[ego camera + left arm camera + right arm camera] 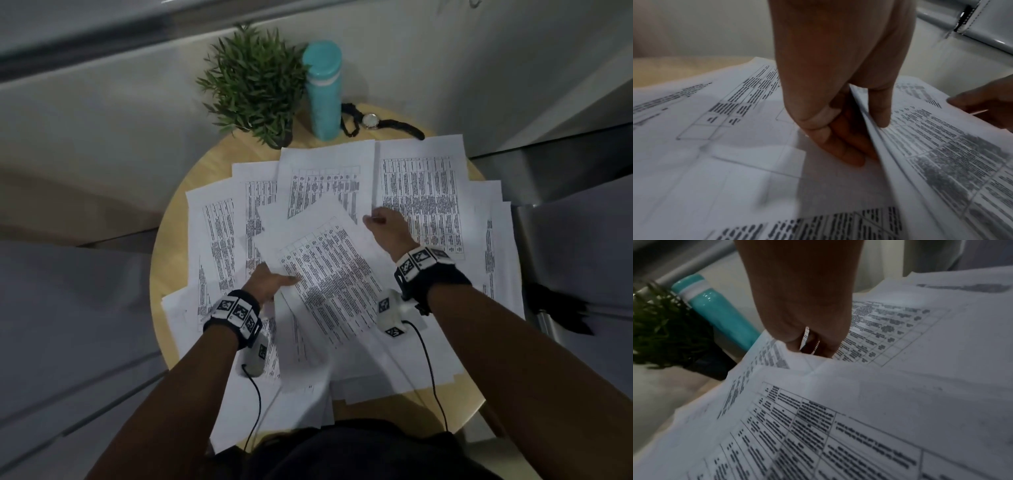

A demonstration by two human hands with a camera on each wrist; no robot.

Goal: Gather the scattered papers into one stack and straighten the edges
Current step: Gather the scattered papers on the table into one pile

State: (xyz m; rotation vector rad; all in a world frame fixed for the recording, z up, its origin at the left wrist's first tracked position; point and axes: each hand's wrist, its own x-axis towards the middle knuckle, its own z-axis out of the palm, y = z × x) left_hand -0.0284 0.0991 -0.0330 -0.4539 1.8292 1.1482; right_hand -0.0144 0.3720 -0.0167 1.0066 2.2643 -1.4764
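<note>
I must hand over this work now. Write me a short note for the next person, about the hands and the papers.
Left hand: grips the edge of a small bundle of sheets, thumb on top.
Right hand: pinches the bundle's far corner.
Papers: most lie spread over the round table.
Done: a few sheets gathered.
Left: collect the rest, square the edges.

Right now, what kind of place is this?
Probably a home or small office corner: a small round wooden table spread with printed papers, beside a potted plant, teal bottle and wristwatch.
</note>
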